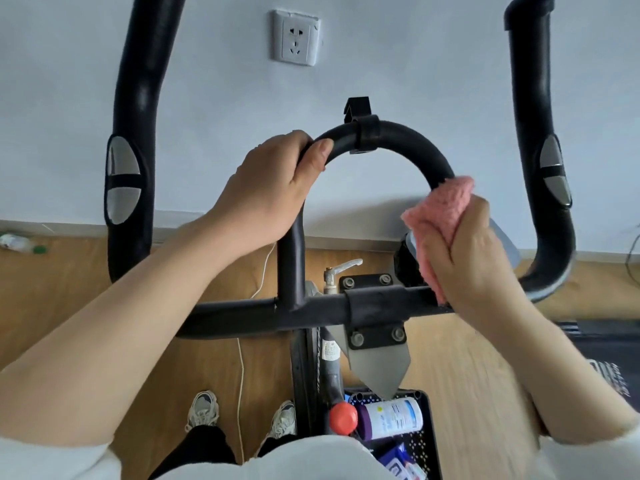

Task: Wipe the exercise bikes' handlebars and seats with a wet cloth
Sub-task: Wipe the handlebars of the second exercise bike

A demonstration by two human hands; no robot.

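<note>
The exercise bike's black handlebars (398,140) fill the view: a centre loop, a cross bar (242,315) and two long outer grips (138,98) with silver pulse pads. My left hand (266,188) grips the left side of the centre loop, thumb over the top. My right hand (474,258) holds a pink cloth (440,216) wrapped around the right leg of the loop, just above the cross bar. The seat is out of view.
A white wall with a socket (295,38) is close behind the bars. Below on the wooden floor stands a black basket (426,441) holding a white bottle (391,419) and an orange-capped item. My shoes (204,410) and a white cord (240,375) are at the lower left. A dark mat (602,341) lies right.
</note>
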